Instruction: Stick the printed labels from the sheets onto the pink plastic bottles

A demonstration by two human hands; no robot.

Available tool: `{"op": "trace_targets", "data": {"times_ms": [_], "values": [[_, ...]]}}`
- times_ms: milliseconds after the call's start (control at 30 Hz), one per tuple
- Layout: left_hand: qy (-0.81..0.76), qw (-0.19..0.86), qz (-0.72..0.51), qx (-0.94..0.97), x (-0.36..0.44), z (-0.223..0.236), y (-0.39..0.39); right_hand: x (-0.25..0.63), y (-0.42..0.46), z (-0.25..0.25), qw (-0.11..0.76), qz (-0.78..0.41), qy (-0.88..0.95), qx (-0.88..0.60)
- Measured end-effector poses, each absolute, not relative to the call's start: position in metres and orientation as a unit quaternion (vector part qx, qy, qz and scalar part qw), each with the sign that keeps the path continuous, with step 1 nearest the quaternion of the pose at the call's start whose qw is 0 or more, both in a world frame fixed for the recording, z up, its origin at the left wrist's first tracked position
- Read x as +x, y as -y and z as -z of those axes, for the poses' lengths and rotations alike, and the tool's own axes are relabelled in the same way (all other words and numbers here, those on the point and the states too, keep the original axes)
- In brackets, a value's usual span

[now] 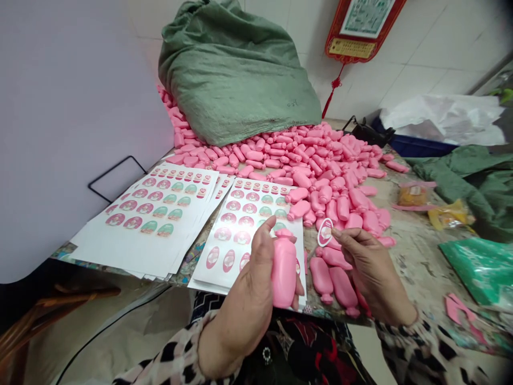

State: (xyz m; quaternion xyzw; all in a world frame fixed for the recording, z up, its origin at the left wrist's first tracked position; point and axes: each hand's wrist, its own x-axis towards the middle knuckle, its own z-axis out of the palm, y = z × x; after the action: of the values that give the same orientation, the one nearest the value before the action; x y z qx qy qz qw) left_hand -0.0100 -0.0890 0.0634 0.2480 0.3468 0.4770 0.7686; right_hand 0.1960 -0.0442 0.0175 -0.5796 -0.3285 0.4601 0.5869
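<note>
While the left hand [244,289] wraps a bottle [284,272], cap up, near the front edge of the table [414,235], the right hand [374,267] pinches a sticker [325,233] by its rim, a gap separating it from the bottle. Sheets [210,275] run to that edge beside the left hand. A heap [312,152] fills the back; loose bottles [321,278] crowd the right hand. Tabletop shows between heap and green bag [476,272].

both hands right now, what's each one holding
Left hand: closed around a pink bottle, held upright.
Right hand: thumb and fingertips pinched on an oval sticker.
</note>
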Motion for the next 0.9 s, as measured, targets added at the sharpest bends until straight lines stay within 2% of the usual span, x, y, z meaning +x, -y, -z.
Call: {"op": "trace_targets", "data": {"times_ms": [200, 267, 333, 433, 467, 533, 600, 767, 900], "values": [[-0.355, 0.779, -0.453, 0.249, -0.009, -0.062, 0.078, 0.196, 0.046, -0.015, 0.586, -0.459, 0.34, -0.575], [-0.389, 0.736, -0.451, 0.321, -0.011, -0.054, 0.075, 0.195, 0.047, -0.016, 0.586, -0.457, 0.342, -0.575], [-0.465, 0.612, -0.437, 0.466, -0.014, -0.042, 0.071, 0.194, 0.047, -0.018, 0.585, -0.457, 0.344, -0.575], [-0.575, 0.344, -0.339, 0.66, -0.022, -0.026, 0.064, 0.192, 0.047, -0.02, 0.587, -0.462, 0.338, -0.572], [-0.594, 0.285, -0.302, 0.689, -0.025, -0.022, 0.062, 0.192, 0.047, -0.02, 0.588, -0.464, 0.335, -0.571], [-0.607, 0.238, -0.268, 0.709, -0.03, -0.022, 0.06, 0.193, 0.047, -0.02, 0.588, -0.468, 0.332, -0.57], [-0.589, 0.258, -0.313, 0.699, -0.033, -0.028, 0.061, 0.194, 0.046, -0.02, 0.587, -0.47, 0.335, -0.567], [-0.511, 0.426, -0.439, 0.605, -0.029, -0.057, 0.077, 0.198, 0.043, -0.019, 0.588, -0.458, 0.342, -0.572], [-0.475, 0.433, -0.448, 0.621, -0.026, -0.067, 0.092, 0.199, 0.041, -0.02, 0.601, -0.462, 0.327, -0.565]]}}
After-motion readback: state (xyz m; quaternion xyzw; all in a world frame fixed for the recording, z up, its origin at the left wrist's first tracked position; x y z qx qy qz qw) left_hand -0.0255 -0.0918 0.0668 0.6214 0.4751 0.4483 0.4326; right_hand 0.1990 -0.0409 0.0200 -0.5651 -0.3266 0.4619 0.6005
